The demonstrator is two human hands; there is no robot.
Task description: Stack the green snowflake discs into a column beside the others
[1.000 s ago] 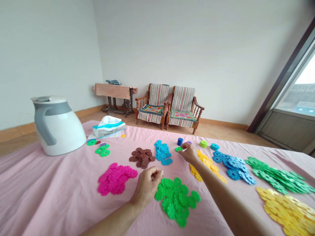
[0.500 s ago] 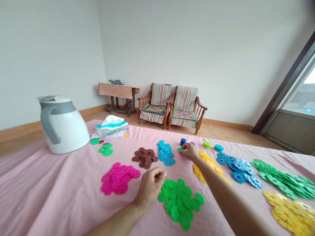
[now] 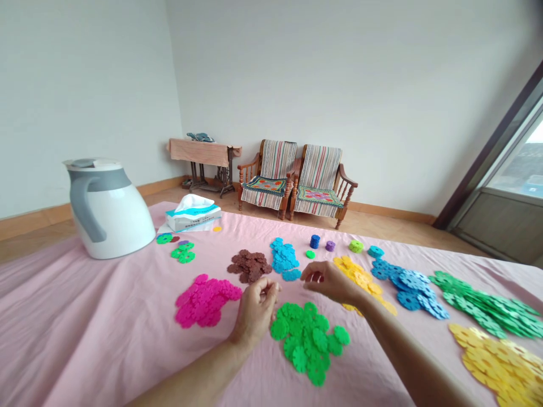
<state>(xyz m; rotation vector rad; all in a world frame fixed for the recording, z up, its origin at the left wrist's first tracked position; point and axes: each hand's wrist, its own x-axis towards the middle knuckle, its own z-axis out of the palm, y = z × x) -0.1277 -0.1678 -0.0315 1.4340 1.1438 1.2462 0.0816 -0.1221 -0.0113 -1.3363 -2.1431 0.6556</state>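
Green disc [image 3: 310, 255] out past right hand [image 3: 332, 281]

Disc lies on pink cloth [image 3: 127, 339], near dark-blue stack [image 3: 314, 242] and purple stack [image 3: 330, 246]. Right hand: fingers curled, thumb parted from them, near yellow pile [image 3: 355, 273]. Left hand [image 3: 253, 311]: thumb and fingertips pressed together, cannot tell whether anything is pinched; beside green pile [image 3: 307, 339].

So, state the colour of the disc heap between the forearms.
The disc heap is bright green, clearest in the head view.
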